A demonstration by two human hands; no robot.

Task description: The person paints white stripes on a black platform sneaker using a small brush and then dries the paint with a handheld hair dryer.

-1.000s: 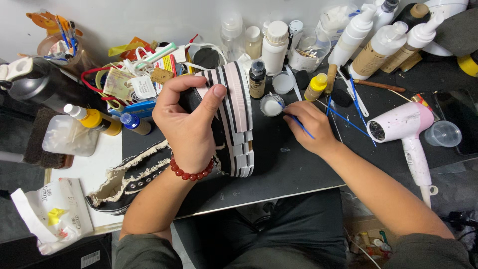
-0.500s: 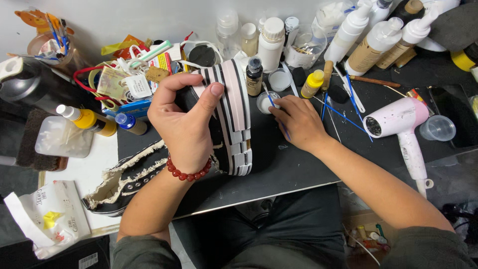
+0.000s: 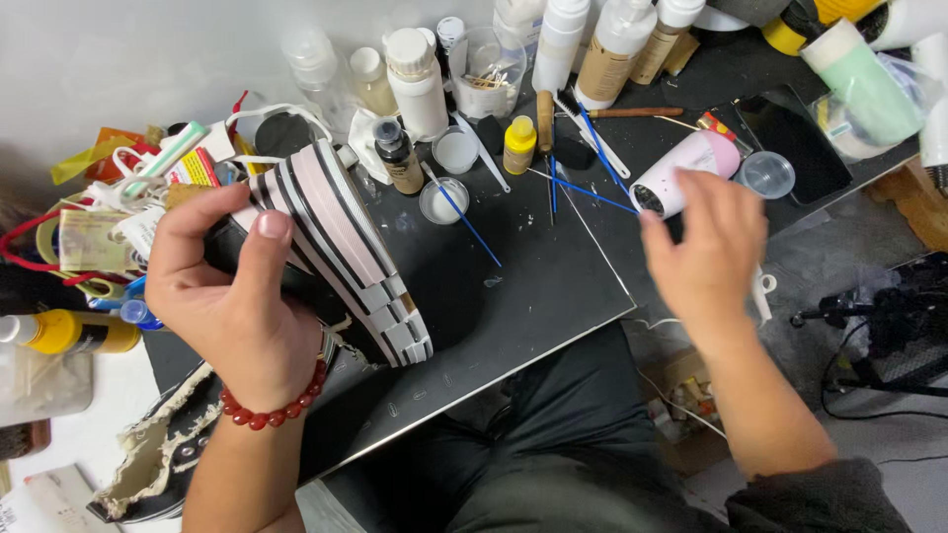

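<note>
On the near left of the black work board (image 3: pixel 553 286), a platform shoe (image 3: pixel 336 247) is gripped by the left hand (image 3: pixel 232 306), thumb laid up against the striped sole and the fingers wrapped over the far side. A bracelet of red beads (image 3: pixel 272 405) is worn at that wrist.

A change can be read against the earlier views. Half a second ago a thin blue brush (image 3: pixel 464 217) was held in the right hand at the small white dish (image 3: pixel 442 200), just right of the shoe. Now the brush is left resting with its tip at the dish and its handle running toward the near right, and the right hand (image 3: pixel 706 247) has been carried well to the right, fingers spread loosely and nothing held in them. It is blurred with motion and hovers just near of the pink and white hair dryer (image 3: pixel 686 170); touch cannot be confirmed. By this it is judged that the brushwork has been paused and the dryer is nearest to being taken up.

The shoe is turned on its side, sole facing right and up. Its long axis runs diagonally, from the far left, by the clutter of tags and tubes, down to the near right, where the stepped end points toward the board's near edge. Which end is the toe cannot be told.
</note>
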